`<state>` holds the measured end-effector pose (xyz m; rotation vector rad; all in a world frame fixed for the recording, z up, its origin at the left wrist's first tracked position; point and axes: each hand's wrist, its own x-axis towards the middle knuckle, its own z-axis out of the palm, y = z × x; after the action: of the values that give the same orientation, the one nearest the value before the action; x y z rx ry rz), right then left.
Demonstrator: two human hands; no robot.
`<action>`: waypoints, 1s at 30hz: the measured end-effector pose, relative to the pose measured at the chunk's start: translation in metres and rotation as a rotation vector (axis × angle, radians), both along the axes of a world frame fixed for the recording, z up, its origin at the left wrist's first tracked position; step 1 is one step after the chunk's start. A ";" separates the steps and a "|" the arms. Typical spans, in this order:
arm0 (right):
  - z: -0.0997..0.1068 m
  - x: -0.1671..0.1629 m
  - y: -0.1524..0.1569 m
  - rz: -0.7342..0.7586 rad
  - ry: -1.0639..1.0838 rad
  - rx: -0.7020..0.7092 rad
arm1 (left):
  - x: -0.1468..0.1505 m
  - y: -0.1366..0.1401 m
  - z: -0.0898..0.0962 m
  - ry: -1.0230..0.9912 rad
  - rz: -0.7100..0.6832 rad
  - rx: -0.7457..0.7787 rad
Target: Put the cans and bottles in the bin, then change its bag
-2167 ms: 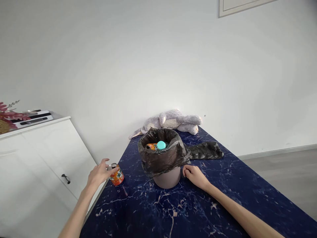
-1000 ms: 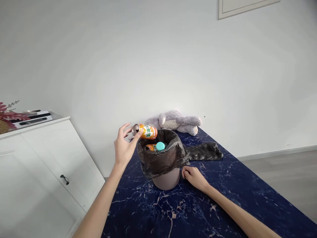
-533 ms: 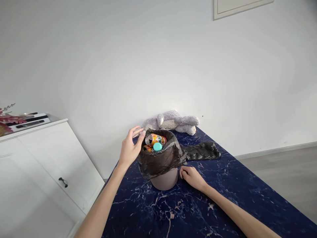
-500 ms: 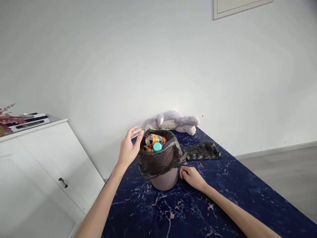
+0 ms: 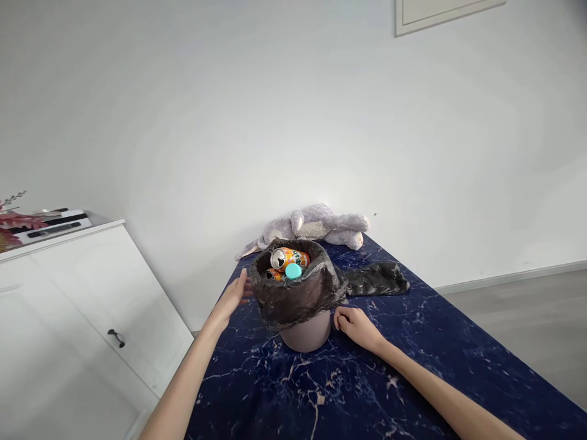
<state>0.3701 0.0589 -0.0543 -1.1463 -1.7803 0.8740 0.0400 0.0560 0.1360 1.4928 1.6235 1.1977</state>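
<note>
Beside black liner (image 5: 300,300), holding nothing in loosely splay-fingered left hand (image 5: 232,298); resting curl-fingered right hand (image 5: 358,328) near bin (image 5: 306,335), showing no object. With orange cans (image 5: 293,258) inside liner, best steady bin without tugging.

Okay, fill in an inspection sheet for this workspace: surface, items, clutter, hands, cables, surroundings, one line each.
Surface: dark blue, marble-patterned tabletop.
Items: round grey bin lined with a thin black plastic bag; inside, two orange metal drinks cans and a round turquoise cap.
Clutter: grey plush toy lying at the tabletop's far end; crumpled black plastic strip right of the bin, any join to the bag unclear.
Hands: left hand open beside the bin, contact unclear; right hand curled closed near the bin's base, nothing seen in it.
Cables: nothing seen.
Surroundings: white wall, white cabinet with black curved handle, grey floor.
</note>
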 end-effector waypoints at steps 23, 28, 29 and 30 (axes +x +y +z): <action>0.108 0.031 0.000 0.239 0.929 -0.334 | 0.014 -0.011 -0.010 -0.562 -0.148 -0.097; 0.130 0.034 0.005 0.194 0.962 -0.354 | 0.024 -0.011 0.003 -0.600 -0.097 -0.009; 0.134 0.035 0.005 0.187 0.970 -0.353 | 0.025 -0.012 0.007 -0.612 -0.079 0.015; 0.138 0.036 0.004 0.182 0.979 -0.351 | 0.027 -0.013 0.011 -0.626 -0.059 0.045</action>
<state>0.4061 0.0629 0.0836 -0.5584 -0.9348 1.5598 0.0668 0.0431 0.1472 1.0282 1.1256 1.4846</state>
